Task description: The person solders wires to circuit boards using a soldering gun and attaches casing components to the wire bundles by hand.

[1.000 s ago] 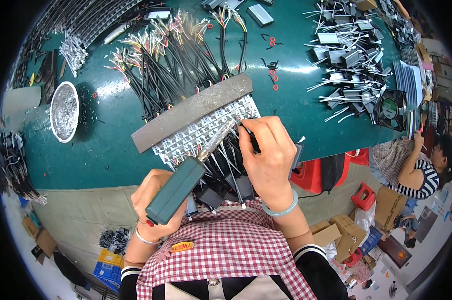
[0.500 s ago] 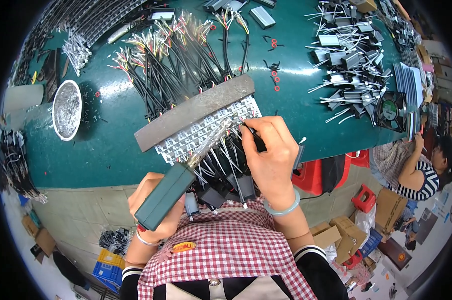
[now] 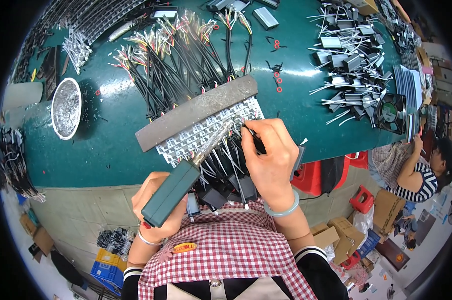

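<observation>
My left hand (image 3: 174, 218) is closed around the dark green handle of a soldering iron (image 3: 171, 192). Its thick, crusted metal shaft slants up to the right, with the tip over the panel of small circuit boards (image 3: 175, 149). Close to that tip, my right hand (image 3: 273, 157) pinches a black cable (image 3: 256, 138) at the panel's right end; its wire ends are partly covered by the fingers. A flat grey metal bar (image 3: 196, 112) lies across the panel's far side. Along the near side, black and white leads run to dark box-shaped housings (image 3: 213, 198) at the table edge.
Black cables (image 3: 171, 75) with bared coloured ends fan out beyond the bar. A white bowl (image 3: 54, 110) of silvery bits stands left. Grey housings with white ties (image 3: 343, 62) and a black fan (image 3: 391, 113) lie right. Another person (image 3: 418, 172) sits at the far right.
The soldering iron's handle and my left hand have shifted slightly right, while the tip stays by the panel's right end. My right hand keeps its pinch in nearly the same spot.
</observation>
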Motion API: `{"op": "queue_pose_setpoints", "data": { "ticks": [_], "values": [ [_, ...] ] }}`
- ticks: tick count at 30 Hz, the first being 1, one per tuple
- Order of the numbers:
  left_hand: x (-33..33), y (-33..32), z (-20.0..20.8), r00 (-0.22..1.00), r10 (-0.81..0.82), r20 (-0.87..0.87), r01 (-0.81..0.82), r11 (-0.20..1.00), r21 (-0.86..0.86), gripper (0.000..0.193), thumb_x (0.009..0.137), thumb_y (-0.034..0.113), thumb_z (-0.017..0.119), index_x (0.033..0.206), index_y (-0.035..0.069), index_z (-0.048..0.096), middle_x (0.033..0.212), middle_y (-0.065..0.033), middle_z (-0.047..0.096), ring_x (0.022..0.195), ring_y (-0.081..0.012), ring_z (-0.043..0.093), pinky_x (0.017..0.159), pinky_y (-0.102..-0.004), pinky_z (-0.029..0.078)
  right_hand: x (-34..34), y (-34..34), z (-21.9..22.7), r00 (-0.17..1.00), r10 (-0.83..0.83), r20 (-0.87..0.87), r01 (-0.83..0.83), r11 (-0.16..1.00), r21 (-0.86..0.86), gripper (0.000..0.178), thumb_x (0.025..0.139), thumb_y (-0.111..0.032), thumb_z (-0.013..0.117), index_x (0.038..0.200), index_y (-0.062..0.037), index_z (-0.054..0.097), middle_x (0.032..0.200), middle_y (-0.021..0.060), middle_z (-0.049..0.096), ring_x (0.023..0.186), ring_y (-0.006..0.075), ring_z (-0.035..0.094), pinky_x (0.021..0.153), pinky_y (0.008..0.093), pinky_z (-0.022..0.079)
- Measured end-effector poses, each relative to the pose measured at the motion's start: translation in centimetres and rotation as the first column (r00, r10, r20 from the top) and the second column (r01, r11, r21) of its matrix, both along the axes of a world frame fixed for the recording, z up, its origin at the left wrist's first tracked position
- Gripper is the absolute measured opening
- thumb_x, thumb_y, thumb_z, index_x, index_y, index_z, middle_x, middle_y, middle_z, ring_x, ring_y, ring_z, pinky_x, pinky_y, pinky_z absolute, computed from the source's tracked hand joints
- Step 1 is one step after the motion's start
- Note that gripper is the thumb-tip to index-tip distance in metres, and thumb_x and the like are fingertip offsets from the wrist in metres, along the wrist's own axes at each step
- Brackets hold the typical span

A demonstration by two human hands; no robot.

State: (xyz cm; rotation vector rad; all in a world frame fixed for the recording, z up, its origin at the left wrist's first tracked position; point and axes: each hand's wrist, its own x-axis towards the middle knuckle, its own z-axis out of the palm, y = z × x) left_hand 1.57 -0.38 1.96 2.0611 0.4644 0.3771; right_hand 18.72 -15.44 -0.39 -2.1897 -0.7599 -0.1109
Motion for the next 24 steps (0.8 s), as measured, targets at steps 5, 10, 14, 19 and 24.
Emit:
{"op": "queue_pose_setpoints", "data": {
  "ticks": [5,10,14,19,24],
  "values": [
    [0.2,0.0,-0.2,0.998,-0.016,0.053,0.014,0.999,0.038,0.024,0.061,-0.007,0.072,0.084,-0.005,0.069,0.082,-0.0149,0.064,0.072,-0.0305,0.066,0.062,-0.0357,0.054,0.0,0.1,0.0,0.999,0.008,0.054,-0.007,1.000,-0.016,0.018,0.074,0.006,0.076,0.090,0.0008,0.068,0.083,0.0118,0.063,0.073,0.0294,0.064,0.063,0.0376,0.052],
    [0.1,0.1,-0.2,0.999,-0.027,0.044,0.026,0.999,0.037,0.022,0.062,-0.006,0.070,0.085,-0.005,0.069,0.081,-0.0146,0.064,0.070,-0.0296,0.066,0.061,-0.0349,0.053,-0.1,0.2,0.3,0.998,0.002,0.066,0.002,0.999,-0.050,0.018,0.075,0.008,0.075,0.091,0.0003,0.071,0.084,0.0119,0.065,0.070,0.0265,0.066,0.063,0.0348,0.052],
    [-0.1,0.3,-0.4,0.998,-0.055,0.032,0.053,0.997,0.061,0.021,0.063,-0.005,0.070,0.084,-0.004,0.069,0.080,-0.0140,0.063,0.069,-0.0295,0.065,0.061,-0.0348,0.053,-0.1,0.2,0.1,0.997,0.003,0.082,0.000,0.999,-0.042,0.017,0.076,0.008,0.075,0.091,0.0003,0.071,0.084,0.0119,0.065,0.070,0.0269,0.066,0.063,0.0352,0.052],
    [-0.4,0.3,-0.4,0.998,-0.027,0.052,0.024,0.998,0.064,0.022,0.064,-0.004,0.071,0.086,-0.004,0.068,0.081,-0.0148,0.064,0.067,-0.0279,0.064,0.059,-0.0340,0.051,0.0,0.2,0.1,0.997,0.002,0.080,0.001,0.999,-0.048,0.017,0.075,0.008,0.075,0.090,0.0002,0.071,0.084,0.0118,0.065,0.071,0.0274,0.066,0.063,0.0360,0.052],
    [-2.6,-0.2,-1.3,0.993,0.117,0.027,-0.118,0.993,0.021,0.023,0.065,-0.005,0.072,0.088,-0.005,0.070,0.085,-0.0166,0.067,0.069,-0.0315,0.066,0.061,-0.0361,0.054,0.1,0.2,0.4,0.996,0.010,0.084,-0.005,0.999,-0.052,0.018,0.075,0.007,0.075,0.090,0.0002,0.069,0.083,0.0116,0.063,0.071,0.0282,0.065,0.063,0.0369,0.052]
  ]
}}
